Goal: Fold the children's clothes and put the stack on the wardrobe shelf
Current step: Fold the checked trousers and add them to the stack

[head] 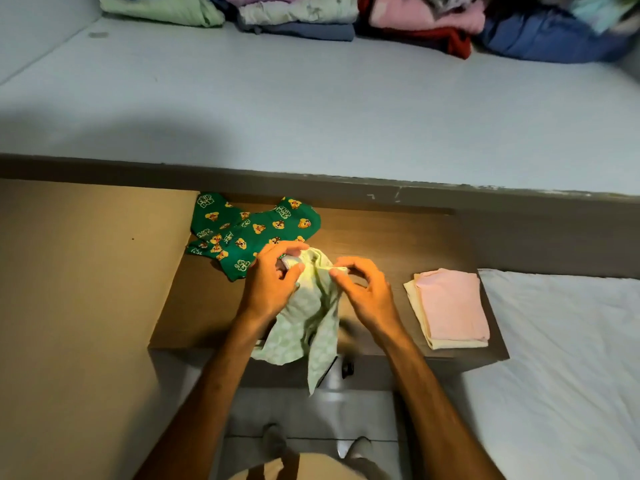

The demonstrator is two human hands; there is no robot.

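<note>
Both hands grip a pale green garment over the worktop.

The left hand (270,285) and right hand (363,292) pinch the pale green garment (311,327) between them; a green printed garment (249,233) lies just beyond the left hand, and a folded pink stack (450,306) sits right of the right hand.

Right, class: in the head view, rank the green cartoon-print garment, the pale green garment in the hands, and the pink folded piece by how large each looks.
1. Pale green garment, though nearest the camera.
2. Green cartoon-print garment, close, so uncertain.
3. Pink folded piece.
</note>
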